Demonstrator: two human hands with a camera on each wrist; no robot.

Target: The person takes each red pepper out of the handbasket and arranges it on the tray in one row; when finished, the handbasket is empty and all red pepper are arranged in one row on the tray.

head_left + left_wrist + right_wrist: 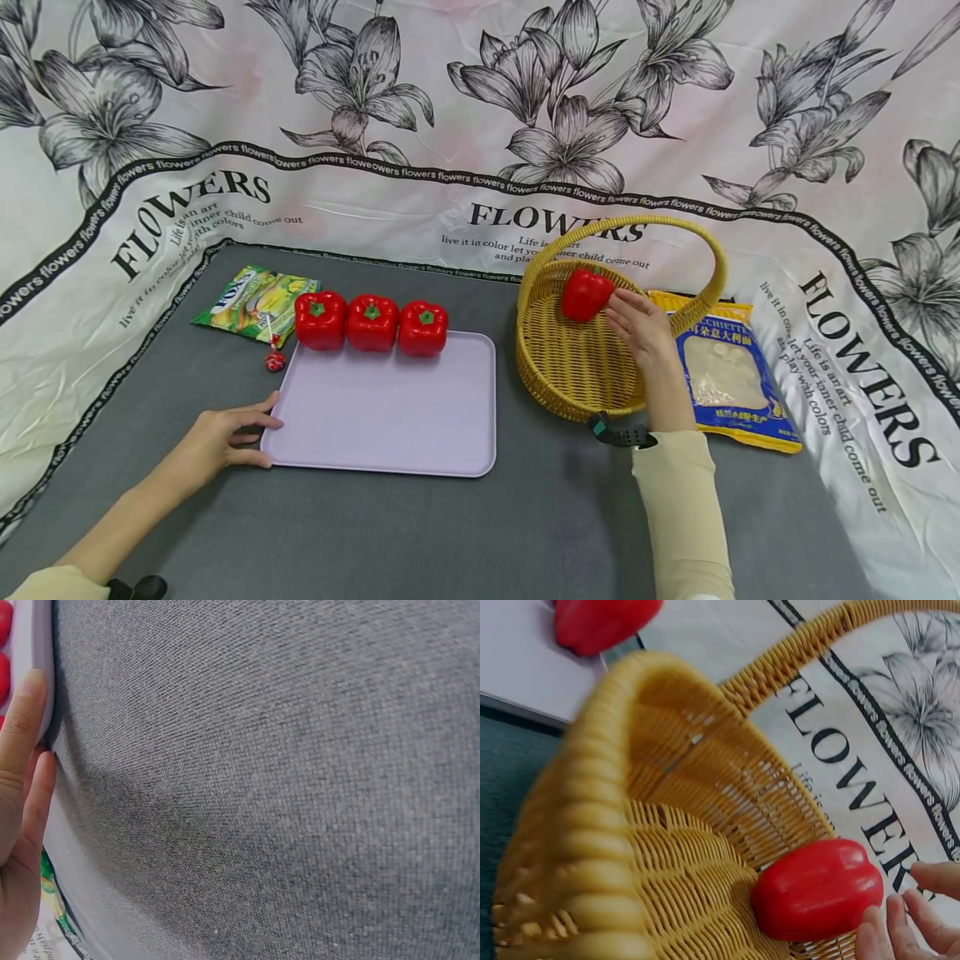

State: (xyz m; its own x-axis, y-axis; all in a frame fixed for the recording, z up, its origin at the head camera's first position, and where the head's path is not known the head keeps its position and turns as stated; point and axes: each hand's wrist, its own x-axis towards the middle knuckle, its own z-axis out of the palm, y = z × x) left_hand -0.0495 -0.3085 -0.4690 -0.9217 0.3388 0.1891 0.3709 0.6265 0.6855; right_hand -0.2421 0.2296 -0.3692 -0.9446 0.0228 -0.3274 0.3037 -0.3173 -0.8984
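My left hand (225, 437) rests at the left edge of a pale lilac tray (390, 417), its straight fingertips at the rim. In the left wrist view a finger (24, 720) lies along the tray's side. Three red bell peppers (372, 323) stand in a row at the tray's back edge. Another red bell pepper (585, 295) lies in the yellow wicker basket (555, 358), against its far wall. My right hand (643, 329) reaches under the handle, fingertips right beside that pepper. In the right wrist view the fingers (922, 919) are spread and not wrapped around the bell pepper (817, 890).
A green and yellow candy bag (255, 304) lies behind the tray's left corner, with a red lollipop (275, 360) by it. A blue and yellow pasta bag (727, 375) lies right of the basket. Flower-printed cloth (420, 200) hangs behind the grey table (450, 533).
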